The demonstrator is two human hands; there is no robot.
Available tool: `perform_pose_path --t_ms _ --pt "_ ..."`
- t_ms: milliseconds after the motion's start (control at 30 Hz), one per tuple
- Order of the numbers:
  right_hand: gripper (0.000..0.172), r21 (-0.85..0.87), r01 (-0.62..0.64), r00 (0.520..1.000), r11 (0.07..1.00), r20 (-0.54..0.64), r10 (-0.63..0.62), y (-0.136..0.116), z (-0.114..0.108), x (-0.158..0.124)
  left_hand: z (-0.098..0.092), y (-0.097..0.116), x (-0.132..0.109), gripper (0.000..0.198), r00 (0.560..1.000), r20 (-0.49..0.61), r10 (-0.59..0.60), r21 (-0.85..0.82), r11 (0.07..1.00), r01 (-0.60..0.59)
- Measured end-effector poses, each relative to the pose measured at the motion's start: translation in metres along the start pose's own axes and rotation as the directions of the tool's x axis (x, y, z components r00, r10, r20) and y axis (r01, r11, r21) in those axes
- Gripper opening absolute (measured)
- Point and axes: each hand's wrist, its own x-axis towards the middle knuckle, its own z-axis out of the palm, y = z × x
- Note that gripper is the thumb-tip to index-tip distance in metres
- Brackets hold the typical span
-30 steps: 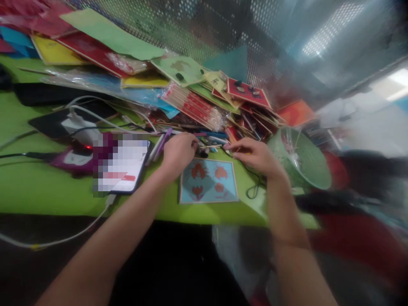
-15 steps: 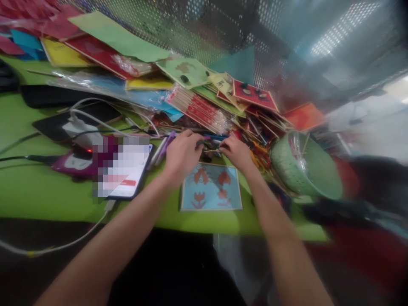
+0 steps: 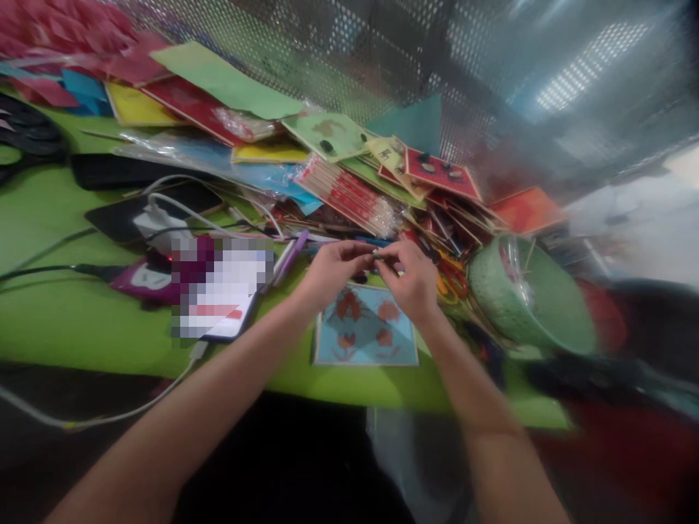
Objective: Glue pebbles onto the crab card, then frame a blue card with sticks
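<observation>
My left hand (image 3: pixel 333 268) and my right hand (image 3: pixel 411 276) meet above a light blue card (image 3: pixel 365 336) with red cut-out figures and a thin wooden frame, lying on the green table (image 3: pixel 65 320). Both hands pinch a small thin item between their fingertips at the same spot; it is too small and blurred to name. The card is partly hidden under the hands. Just beyond the fingers lies a clutter of pens and sticks (image 3: pixel 349 240).
A phone (image 3: pixel 223 287) with a cable lies left of the hands, beside a white charger (image 3: pixel 158 218) and black cords. A pale green bowl (image 3: pixel 527 298) stands right. Coloured cards and paper sheets (image 3: pixel 349 182) pile behind, before a perforated metal screen (image 3: pixel 328 58).
Both hands have drawn back from the clutter of pens and come together above the blue card, fingertips now pinching a small item. The view has shifted slightly right.
</observation>
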Motion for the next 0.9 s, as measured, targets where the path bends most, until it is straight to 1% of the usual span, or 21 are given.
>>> perform_pose_path --t_ms 100,200,367,467,533,667,767,833,900 --pt "0.011 0.096 -0.007 1.0 0.995 -0.004 0.008 0.0033 -0.0021 0.0011 -0.0009 -0.0008 0.001 0.044 1.0 -0.003 -0.007 -0.049 0.999 0.007" --pt "0.012 0.105 0.019 1.0 0.994 -0.015 -0.017 0.0058 -0.0044 0.0023 0.0002 -0.0019 0.0015 0.042 1.0 -0.005 -0.015 -0.068 0.998 0.015" --pt "0.013 -0.017 0.127 0.992 0.992 -0.018 -0.127 0.0074 -0.0053 0.0026 0.0022 -0.0021 0.0012 0.043 1.0 0.012 0.003 -0.04 0.999 -0.003" --pt "0.016 -0.103 0.215 0.976 0.971 -0.005 -0.216 0.0085 -0.0049 0.0024 0.0023 -0.0018 0.0006 0.044 0.999 0.017 0.029 -0.007 1.0 -0.029" --pt "0.019 -0.164 0.248 0.968 0.955 0.017 -0.249 0.0091 -0.0042 0.002 0.0025 -0.0021 0.0 0.044 0.999 0.012 0.045 0.021 0.999 -0.045" --pt "0.023 -0.261 0.254 0.967 0.932 0.054 -0.248 0.0092 -0.0014 0.0004 0.0048 -0.0036 -0.0014 0.043 0.997 -0.008 0.075 0.052 0.996 -0.075" --pt "0.022 -0.303 0.268 0.962 0.915 0.029 -0.272 0.0092 0.001 -0.0008 0.0076 -0.0035 -0.0029 0.042 0.996 -0.017 0.093 0.053 0.994 -0.092" --pt "0.02 -0.302 0.285 0.954 0.91 -0.001 -0.299 0.0098 0.002 -0.001 0.0088 -0.0028 -0.0036 0.04 0.996 -0.014 0.091 0.061 0.994 -0.09" --pt "0.018 -0.256 0.287 0.953 0.923 -0.021 -0.302 0.0106 0.0017 -0.0005 0.0089 -0.0026 -0.0036 0.039 0.996 -0.007 0.086 0.082 0.993 -0.085"
